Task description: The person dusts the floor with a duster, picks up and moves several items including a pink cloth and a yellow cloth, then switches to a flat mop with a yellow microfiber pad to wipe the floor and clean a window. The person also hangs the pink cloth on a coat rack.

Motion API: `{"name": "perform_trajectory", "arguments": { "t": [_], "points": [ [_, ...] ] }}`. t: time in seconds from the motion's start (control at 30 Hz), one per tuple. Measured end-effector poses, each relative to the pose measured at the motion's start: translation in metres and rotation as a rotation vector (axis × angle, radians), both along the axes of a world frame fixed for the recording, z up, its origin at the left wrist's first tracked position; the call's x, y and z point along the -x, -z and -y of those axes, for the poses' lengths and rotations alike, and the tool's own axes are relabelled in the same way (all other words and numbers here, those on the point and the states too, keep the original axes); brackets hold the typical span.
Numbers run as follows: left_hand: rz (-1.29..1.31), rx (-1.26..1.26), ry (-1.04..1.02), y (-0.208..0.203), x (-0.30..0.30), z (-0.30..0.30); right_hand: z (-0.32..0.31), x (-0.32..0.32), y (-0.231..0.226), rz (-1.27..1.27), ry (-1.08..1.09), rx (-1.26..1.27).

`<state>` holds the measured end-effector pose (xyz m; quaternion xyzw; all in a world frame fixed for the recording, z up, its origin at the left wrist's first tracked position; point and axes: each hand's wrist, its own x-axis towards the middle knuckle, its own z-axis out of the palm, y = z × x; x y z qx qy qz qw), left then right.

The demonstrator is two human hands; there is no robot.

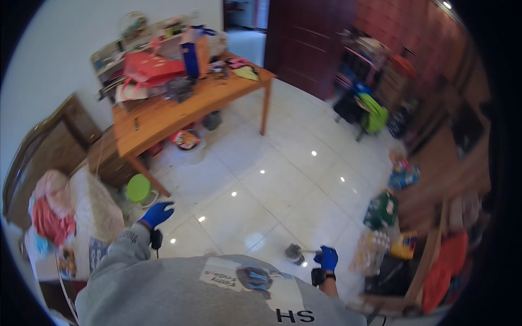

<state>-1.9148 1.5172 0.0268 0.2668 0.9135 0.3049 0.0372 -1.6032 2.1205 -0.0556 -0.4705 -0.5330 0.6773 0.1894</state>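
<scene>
My left hand (157,214), in a blue glove, reaches out at the left with its fingers stretched and slightly apart. It holds nothing and is nearest to a small stool with a round green top (138,188). Low at the right, my right hand (328,258), gloved in blue too, is closed round the short handle of a brush-like tool with a grey, fuzzy head (294,252). The head points left over the white tiles; whether it touches the floor I cannot tell. Blur hides the tool's exact kind.
A wooden table (179,111) carries bags and clutter. Under it stands a bin (189,149). A bed with clothes (53,212) is at the left. Packages and bags, including a green one (381,209), line the right side. Beyond the white tiled floor (255,190) is a dark door (307,43).
</scene>
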Motion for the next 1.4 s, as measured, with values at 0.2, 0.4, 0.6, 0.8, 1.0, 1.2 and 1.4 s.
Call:
{"name": "perform_trajectory", "arguments": {
  "t": [0.2, 0.4, 0.6, 0.8, 1.0, 1.2, 1.4],
  "points": [
    [0.152, 0.063, -0.222, -0.061, 0.114, -0.037, -0.002, 0.065, -0.017, 0.097, -0.007, -0.013],
    [0.195, -0.054, -0.294, -0.057, 0.264, -0.068, -0.046, 0.146, 0.004, 0.071, -0.001, -0.031],
    [0.120, -0.211, -0.238, -0.059, 0.390, -0.096, -0.137, 0.213, 0.025, 0.397, -0.740, -0.329],
    [0.129, -0.224, -0.144, -0.082, 0.500, -0.167, -0.121, 0.305, -0.015, 0.231, -0.618, -0.884],
    [0.039, -0.196, -0.064, -0.098, 0.594, -0.246, -0.118, 0.425, -0.036, 0.230, -0.044, -0.134],
    [-0.006, -0.062, -0.023, -0.086, 0.703, -0.338, -0.185, 0.530, 0.006, 0.170, -0.312, -0.827],
    [-0.182, 0.253, -0.008, -0.065, 0.813, -0.440, -0.276, 0.650, 0.004, 0.215, -0.346, -0.424]
  ]
}}
